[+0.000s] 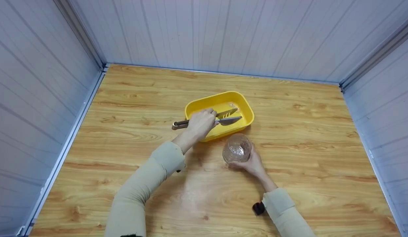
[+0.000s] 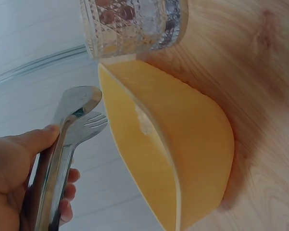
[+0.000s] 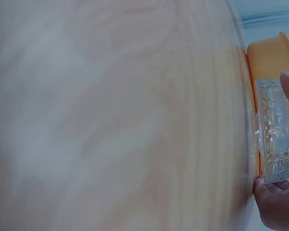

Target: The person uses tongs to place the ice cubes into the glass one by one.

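My left hand (image 1: 202, 123) grips a pair of metal serving tongs (image 2: 62, 149), one end spoon-shaped, the other fork-shaped. In the head view the tong ends lie over a yellow plastic container (image 1: 223, 134), pointing right, with a gap between them. Nothing shows between the ends. Some small clear pieces (image 1: 232, 105) are inside the container toward its far right; their kind is hard to tell. My right hand (image 1: 253, 163) is wrapped round a clear patterned glass (image 3: 276, 130), standing close to the container's near right corner. The glass's far side is partly hidden by its own wall.
A wood-grain tabletop (image 1: 305, 131) lies under everything. Pale panel walls (image 1: 207, 33) enclose it at the back and on both sides. A small dark object (image 1: 258, 208) sits by the right sleeve cuff.
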`<state>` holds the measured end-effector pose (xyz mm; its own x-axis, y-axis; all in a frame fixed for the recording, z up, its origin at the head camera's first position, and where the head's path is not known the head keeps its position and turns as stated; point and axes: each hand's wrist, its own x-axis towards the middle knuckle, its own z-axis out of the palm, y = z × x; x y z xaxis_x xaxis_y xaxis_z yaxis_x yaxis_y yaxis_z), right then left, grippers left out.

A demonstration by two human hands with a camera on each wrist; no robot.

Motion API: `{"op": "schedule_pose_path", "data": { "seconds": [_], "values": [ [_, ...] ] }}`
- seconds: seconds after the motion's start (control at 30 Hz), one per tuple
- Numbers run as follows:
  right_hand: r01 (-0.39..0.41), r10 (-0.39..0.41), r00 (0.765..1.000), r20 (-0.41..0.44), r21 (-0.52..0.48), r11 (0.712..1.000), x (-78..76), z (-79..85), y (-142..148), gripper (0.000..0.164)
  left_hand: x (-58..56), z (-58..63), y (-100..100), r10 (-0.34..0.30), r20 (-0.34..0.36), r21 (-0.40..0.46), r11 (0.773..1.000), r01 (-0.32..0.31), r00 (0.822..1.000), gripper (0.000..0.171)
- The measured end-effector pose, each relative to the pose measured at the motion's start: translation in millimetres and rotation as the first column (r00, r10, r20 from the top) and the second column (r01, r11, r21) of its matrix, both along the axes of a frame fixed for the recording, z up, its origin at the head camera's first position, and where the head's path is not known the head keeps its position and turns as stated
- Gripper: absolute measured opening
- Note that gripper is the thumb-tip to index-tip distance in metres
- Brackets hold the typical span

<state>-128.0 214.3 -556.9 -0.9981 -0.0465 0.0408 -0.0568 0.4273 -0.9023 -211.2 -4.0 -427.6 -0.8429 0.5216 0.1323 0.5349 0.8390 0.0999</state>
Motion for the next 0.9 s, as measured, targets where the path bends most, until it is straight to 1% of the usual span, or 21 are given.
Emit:
{"op": "schedule_pose_path", "data": {
  "seconds": [0.13, 0.33, 0.4, 0.5, 0.57, 0.63, 0.83, 0.9],
  "values": [
    [0.002, -0.002, 1.0, 0.01, 0.003, 1.0, 0.1, 0.2, 0, 0.101, -10.3, -3.8, 4, 0.03, 0.041, -0.021, 0.999, -0.029, 0.999, 0.029],
    [0.005, -0.006, 0.999, 0.043, 0.018, 1.0, 1.4, 4.6, -1, 0.103, -21.2, -9.4, 10, 0.039, 0.067, -0.036, 0.999, -0.037, 0.997, 0.032],
    [0.0, -0.001, 0.999, 0.035, 0.028, 1.0, 4.3, 13.5, -4, 0.101, -23.8, -10.9, 11, 0.046, 0.074, -0.045, 0.998, -0.042, 0.996, 0.031],
    [-0.003, 0.002, 1.0, 0.025, 0.013, 1.0, 8.7, 27.6, -9, 0.099, -27.8, -13.0, 14, 0.061, 0.09, -0.063, 0.996, -0.055, 0.994, 0.032],
    [-0.004, 0.004, 1.0, 0.016, 0.013, 1.0, 10.4, 33.4, -11, 0.098, -30.6, -14.3, 16, 0.071, 0.1, -0.073, 0.995, -0.064, 0.992, 0.032],
    [0.0, 0.0, 1.0, 0.018, 0.006, 1.0, 9.1, 29.7, -10, 0.098, -33.2, -15.7, 19, 0.083, 0.111, -0.08, 0.994, -0.074, 0.99, 0.032],
    [0.01, -0.011, 0.999, 0.032, 0.023, 1.0, 2.0, 4.6, -1, 0.104, -38.7, -19.3, 26, 0.112, 0.135, -0.109, 0.989, -0.098, 0.985, 0.034],
    [0.011, -0.012, 0.999, 0.03, 0.015, 1.0, 1.4, 1.9, -1, 0.105, -40.3, -20.1, 30, 0.121, 0.145, -0.117, 0.988, -0.105, 0.982, 0.035]
  ]
}}
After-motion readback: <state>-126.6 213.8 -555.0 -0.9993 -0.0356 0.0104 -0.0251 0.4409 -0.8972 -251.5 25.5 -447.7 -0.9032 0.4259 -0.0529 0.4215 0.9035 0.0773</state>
